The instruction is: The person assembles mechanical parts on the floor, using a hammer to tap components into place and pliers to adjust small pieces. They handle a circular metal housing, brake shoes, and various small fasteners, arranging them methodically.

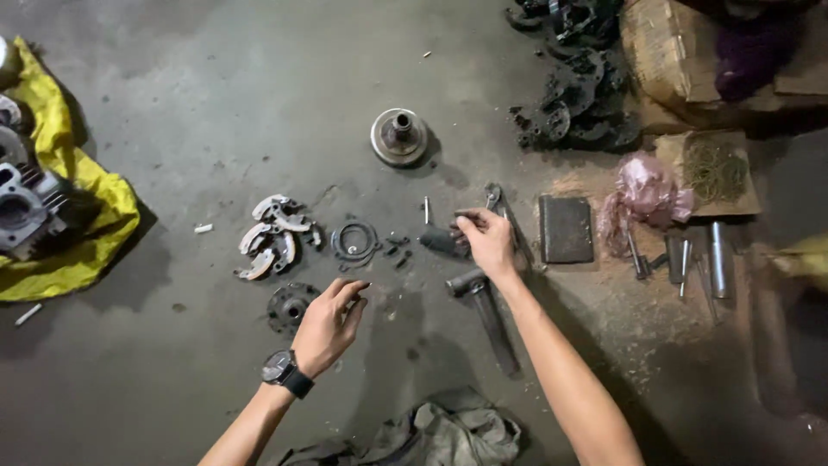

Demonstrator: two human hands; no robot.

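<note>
Hands work low over a stained grey concrete floor strewn with engine parts. The right hand reaches forward with its fingers curled around a small dark metal part, pinching it at thumb and fingertips; what exactly the part is cannot be told. Just right of that hand lies a pair of steel pliers, and near of it a long dark hammer rests on the floor, its head close to the wrist. The left hand, wearing a black wristwatch, hovers loosely open with fingers half bent and holds nothing; it sits just right of a round dark clutch plate. Far of that plate lie several curved grey clutch shoes, and right of them a thin metal ring with loose springs. Farther off stands a round silver drum with a central hub. A flat dark rectangular block lies right of the pliers, beside a crumpled pink plastic bag and a few steel rods. At the far left, a finned grey engine cylinder rests on a yellow sheet. A crumpled grey rag lies nearest, between the forearms.
</note>
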